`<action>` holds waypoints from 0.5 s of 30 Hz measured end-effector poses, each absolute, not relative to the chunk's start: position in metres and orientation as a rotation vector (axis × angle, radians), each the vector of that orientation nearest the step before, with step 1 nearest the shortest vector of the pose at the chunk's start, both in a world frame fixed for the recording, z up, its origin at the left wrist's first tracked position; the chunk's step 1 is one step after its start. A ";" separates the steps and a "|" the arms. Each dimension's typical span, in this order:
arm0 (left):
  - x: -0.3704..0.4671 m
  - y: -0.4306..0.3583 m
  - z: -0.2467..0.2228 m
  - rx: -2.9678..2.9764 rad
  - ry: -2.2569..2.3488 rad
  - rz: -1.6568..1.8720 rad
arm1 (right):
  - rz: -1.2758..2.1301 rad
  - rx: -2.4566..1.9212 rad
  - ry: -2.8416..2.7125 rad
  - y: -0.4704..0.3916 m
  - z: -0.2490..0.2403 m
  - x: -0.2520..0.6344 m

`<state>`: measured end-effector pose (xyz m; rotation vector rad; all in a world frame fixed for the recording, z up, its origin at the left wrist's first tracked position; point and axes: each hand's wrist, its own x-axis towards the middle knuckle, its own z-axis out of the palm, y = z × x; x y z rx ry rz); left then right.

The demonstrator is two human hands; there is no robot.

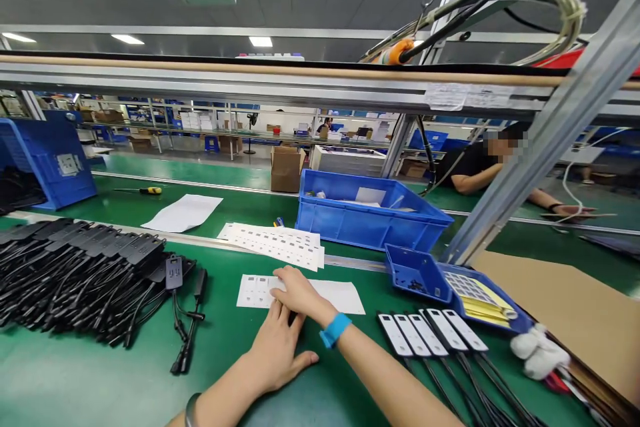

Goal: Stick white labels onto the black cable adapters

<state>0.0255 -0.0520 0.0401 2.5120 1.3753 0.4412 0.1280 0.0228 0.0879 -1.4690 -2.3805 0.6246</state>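
A white label sheet [345, 297] with small printed panels at its left end lies on the green bench in front of me. My right hand [300, 293], with a blue wristband, rests over the middle of this sheet. Its thumb and forefinger are apart, and I see nothing held between them. Against the sheet's lower edge lies my left hand [277, 347], flat, its thumb spread out to the right. The fingertips of both hands meet and partly cover each other. Behind the sheet is a loose stack of printed label sheets [275, 243].
Many black cabled devices [90, 260] are piled at left, two more beside them. Several white-faced devices [417, 333] lie at right. Beyond are a blue bin [370, 220], a small blue tray [417, 273], blank paper [183, 213] and a screwdriver [150, 191]. A metal post [545, 127] slants at right; a co-worker sits behind.
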 end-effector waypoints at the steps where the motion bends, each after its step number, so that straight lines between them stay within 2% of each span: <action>1: 0.025 -0.052 0.040 2.515 1.366 0.441 | 0.629 -1.491 -2.380 0.029 0.085 0.119; 10: 0.028 -0.049 0.043 2.479 1.385 0.417 | 0.612 -1.536 -2.386 0.046 0.076 0.095; 15: 0.016 -0.046 0.028 2.355 1.242 0.712 | 0.522 -1.378 -2.323 0.027 0.086 0.105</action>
